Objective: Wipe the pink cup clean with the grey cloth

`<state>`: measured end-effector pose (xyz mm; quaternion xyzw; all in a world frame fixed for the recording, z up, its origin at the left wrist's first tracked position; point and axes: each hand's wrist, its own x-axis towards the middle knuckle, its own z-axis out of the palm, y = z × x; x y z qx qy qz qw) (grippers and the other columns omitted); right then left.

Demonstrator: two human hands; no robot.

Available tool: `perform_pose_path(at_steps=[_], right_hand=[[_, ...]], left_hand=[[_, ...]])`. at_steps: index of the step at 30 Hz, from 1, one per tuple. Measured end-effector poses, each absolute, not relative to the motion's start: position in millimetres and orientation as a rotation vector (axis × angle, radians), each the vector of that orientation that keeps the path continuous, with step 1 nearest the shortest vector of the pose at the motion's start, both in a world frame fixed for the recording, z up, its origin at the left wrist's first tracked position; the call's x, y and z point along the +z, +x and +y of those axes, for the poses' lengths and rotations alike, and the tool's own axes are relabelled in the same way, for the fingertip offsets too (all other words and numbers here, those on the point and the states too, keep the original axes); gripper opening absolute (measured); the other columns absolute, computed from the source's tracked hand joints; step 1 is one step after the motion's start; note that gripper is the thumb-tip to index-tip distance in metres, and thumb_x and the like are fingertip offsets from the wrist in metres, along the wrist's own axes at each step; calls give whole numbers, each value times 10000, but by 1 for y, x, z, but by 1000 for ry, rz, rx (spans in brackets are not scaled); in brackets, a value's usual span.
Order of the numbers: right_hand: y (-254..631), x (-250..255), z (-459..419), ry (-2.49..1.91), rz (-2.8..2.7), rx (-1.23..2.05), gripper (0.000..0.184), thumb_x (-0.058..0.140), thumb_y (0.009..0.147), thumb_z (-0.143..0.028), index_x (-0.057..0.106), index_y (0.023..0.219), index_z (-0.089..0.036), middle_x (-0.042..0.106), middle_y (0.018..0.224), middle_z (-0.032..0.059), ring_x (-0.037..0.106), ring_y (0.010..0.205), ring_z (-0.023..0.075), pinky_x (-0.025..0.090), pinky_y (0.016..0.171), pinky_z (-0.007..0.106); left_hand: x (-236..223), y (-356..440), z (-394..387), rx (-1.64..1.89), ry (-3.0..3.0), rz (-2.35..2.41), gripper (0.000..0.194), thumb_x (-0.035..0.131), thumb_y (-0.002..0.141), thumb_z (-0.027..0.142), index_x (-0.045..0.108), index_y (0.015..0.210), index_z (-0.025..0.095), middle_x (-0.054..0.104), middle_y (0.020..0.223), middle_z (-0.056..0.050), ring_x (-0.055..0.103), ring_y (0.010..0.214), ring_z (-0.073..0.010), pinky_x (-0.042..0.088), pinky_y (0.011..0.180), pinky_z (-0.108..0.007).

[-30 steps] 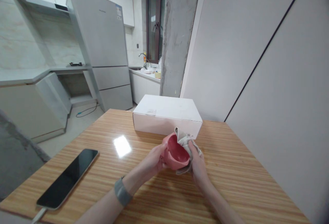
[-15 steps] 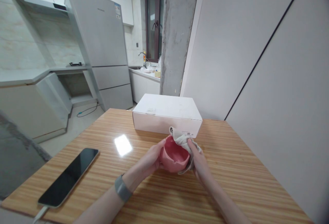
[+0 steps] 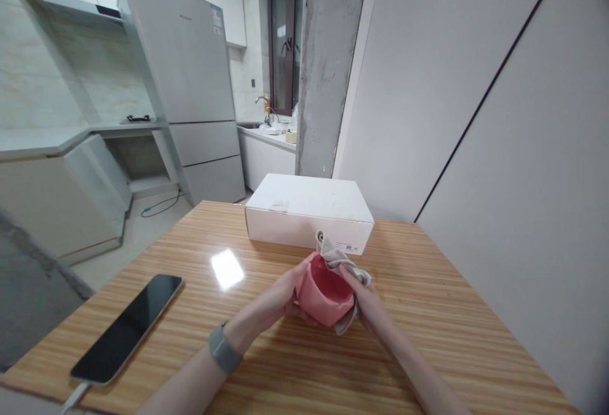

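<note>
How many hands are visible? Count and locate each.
2: the left hand grips the pink bowl; the right hand holds the pale cloth against the bowl's right side.

Box (image 3: 309,202) behind bowl (image 3: 323,301), phone (image 3: 127,329) left

Pink bowl (image 3: 325,294), pale grey cloth (image 3: 334,256)

The left forearm (image 3: 188,378) slants up from the bottom edge, the left hand (image 3: 291,292) curled in a grip at lower centre. The right forearm (image 3: 413,361) enters from lower right, the right hand (image 3: 364,296) gripping, thumb (image 3: 349,276) toward upper left.
</note>
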<state>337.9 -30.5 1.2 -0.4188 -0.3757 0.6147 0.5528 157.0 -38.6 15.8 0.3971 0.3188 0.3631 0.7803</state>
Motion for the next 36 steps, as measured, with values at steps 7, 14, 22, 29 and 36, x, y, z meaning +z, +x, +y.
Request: perform_pose_path(at_steps=[7,14,22,29,36], right_hand=[[337,1,-26,-980,-842,1451,395,774,671,-454,727,962,-190,757,990,64,688,957,281,524,857,382],[329,-2,-30,-956,-809,1239,362,750,695,-469,733,959,-221,758,985,24,657,1019,270,486,919,366],[325,1,-34,-946,-777,1100,349,751,692,-456,740,938,-210,763,947,24,650,1023,280,474,925,369],[338,13,-31,-902,-851,1490,346,789,641,-455,744,885,-213,765,927,53,685,944,300,511,868,395],[340,10,-29,-987,-911,1359,363,787,633,-498,743,868,-226,768,892,46,681,942,296,498,891,389]], left_hand=[[6,163,-34,789,840,819,607,526,797,630,624,1183,172,700,996,-133,658,735,-224,566,512,-306],[4,175,-40,1000,815,903,502,625,768,544,644,1026,113,685,853,-105,602,639,-155,518,493,-242],[6,175,-42,976,745,793,531,708,718,460,586,1120,136,680,1052,-127,660,777,-190,543,620,-282],[1,162,-37,767,699,763,513,533,820,581,675,1046,143,731,879,-77,649,664,-154,510,583,-238],[5,170,-38,892,675,802,459,600,797,540,672,1033,153,732,864,-65,641,639,-143,505,569,-232]])
